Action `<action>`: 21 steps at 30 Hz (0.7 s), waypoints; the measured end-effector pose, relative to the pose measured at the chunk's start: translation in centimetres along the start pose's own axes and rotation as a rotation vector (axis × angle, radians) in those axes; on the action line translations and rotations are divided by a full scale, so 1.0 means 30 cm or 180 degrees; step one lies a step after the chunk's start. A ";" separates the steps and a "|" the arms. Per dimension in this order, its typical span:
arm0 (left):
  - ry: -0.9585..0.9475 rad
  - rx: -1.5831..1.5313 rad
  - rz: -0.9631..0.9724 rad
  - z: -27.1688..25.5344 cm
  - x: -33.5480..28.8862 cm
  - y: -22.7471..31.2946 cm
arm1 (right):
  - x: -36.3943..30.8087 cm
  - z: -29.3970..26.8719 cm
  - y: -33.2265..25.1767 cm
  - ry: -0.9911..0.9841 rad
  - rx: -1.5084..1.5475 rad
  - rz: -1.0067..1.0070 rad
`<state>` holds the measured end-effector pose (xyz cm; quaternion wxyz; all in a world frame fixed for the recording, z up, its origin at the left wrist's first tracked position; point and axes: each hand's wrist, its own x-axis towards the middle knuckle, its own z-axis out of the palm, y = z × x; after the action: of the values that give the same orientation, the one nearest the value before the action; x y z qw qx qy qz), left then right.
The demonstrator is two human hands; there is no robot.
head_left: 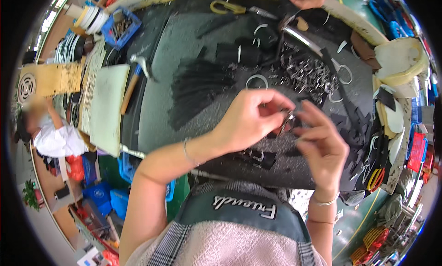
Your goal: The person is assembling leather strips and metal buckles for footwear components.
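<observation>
Fitting [288, 120] sits pinched in left hand [248, 118], the nearer one, at its 3 o'clock, long axis looks roughly 1-to-7, right hand [322, 140] just beside it at 4 o'clock, fingers parted, contact unclear

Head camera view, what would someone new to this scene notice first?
Probably the two hands just right of the picture's middle: the left hand pinches a small metal piece, and the right hand is open close beside it. Beyond them, a pile of shiny metal bits lies on the dark work surface, with fanned black strips to its left. Farther left lies a hammer.
</observation>
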<state>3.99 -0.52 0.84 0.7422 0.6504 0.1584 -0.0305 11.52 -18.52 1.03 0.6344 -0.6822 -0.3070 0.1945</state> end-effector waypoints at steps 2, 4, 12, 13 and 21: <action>0.0055 -0.0299 0.0177 -0.001 -0.018 -0.038 | 0.008 0.047 0.027 -0.0291 0.0026 -0.0125; 0.0443 -0.0094 0.0670 0.001 -0.034 -0.053 | 0.001 0.082 0.039 -0.0252 0.0237 -0.0099; 0.0926 0.2074 0.2337 -0.032 -0.053 -0.086 | 0.002 0.108 0.049 -0.0286 0.1455 0.1544; 0.0862 0.1981 0.2135 -0.034 -0.057 -0.089 | 0.003 0.103 0.042 -0.0297 0.1453 0.1552; 0.0203 -0.1743 -0.0390 -0.076 -0.087 -0.055 | -0.005 0.119 0.014 -0.0126 0.1002 0.1087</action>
<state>0.65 1.05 -0.27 0.8817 0.4155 0.2231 -0.0109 9.16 -15.96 0.18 0.6847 -0.6129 -0.1653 0.3579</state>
